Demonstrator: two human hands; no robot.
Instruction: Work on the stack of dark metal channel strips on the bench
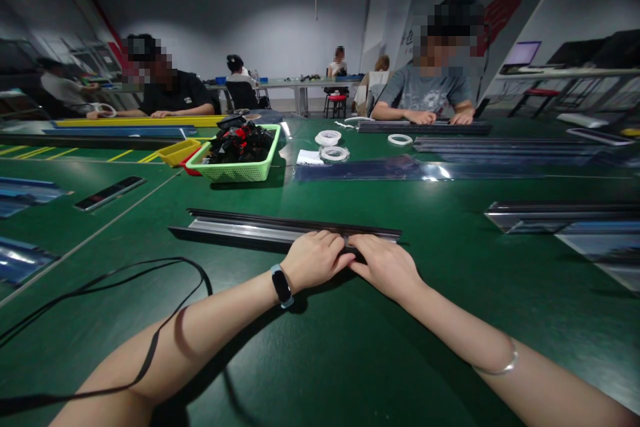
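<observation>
A long black channel-shaped strip [250, 229] with a shiny grey inner face lies across the green table in front of me. My left hand [316, 257], with a smartwatch at the wrist, grips its near wall right of the middle, fingers bent over into the channel and thumb on the near side. Close beside it, almost touching, my right hand [385, 263] holds the same wall nearer the right end, its fingers curled over the edge. What lies under the fingertips is hidden.
A green basket [235, 171] of black and red parts stands beyond the strip. Tape rolls [334, 154] and clear film [360, 171] lie farther right. A phone [110, 193] rests at left. A black cord [150, 267] crosses my left arm. Two people work across the table.
</observation>
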